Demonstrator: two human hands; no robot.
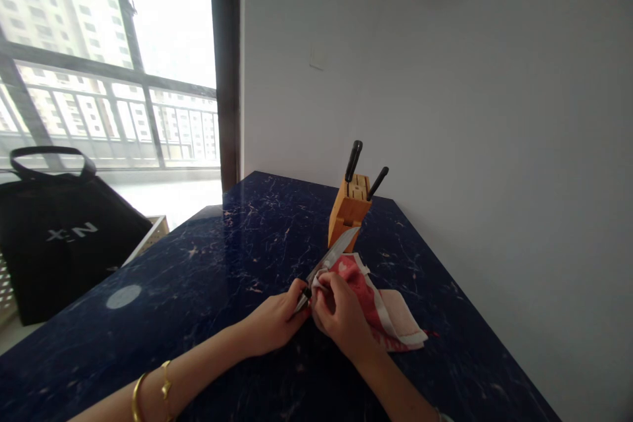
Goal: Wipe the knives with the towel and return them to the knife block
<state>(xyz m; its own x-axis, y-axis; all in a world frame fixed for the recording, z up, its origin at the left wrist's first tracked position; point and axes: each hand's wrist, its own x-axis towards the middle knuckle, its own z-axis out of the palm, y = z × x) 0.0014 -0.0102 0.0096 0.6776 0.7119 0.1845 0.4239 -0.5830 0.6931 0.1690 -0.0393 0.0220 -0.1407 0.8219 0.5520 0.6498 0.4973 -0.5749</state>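
My left hand [284, 316] is closed around the dark handle of a kitchen knife [336, 249]. The bright blade slants up and away to the right, its tip in front of the wooden knife block [341, 211]. With fingers pinched, my right hand [343, 320] grips a corner of a red and white cloth [363, 287] against the blade near the handle. The rest of the cloth spreads over the table to the right, partly behind my right hand. Most of the knife handle is hidden by my left fingers.
Two black-handled knives [353, 159] stand in the block's slots. The dark blue marble-patterned table [237, 244] has a pale round spot [123, 297] at left. A black bag [64, 231] rests beside the table's left edge, and a grey wall [445, 112] runs along the right.
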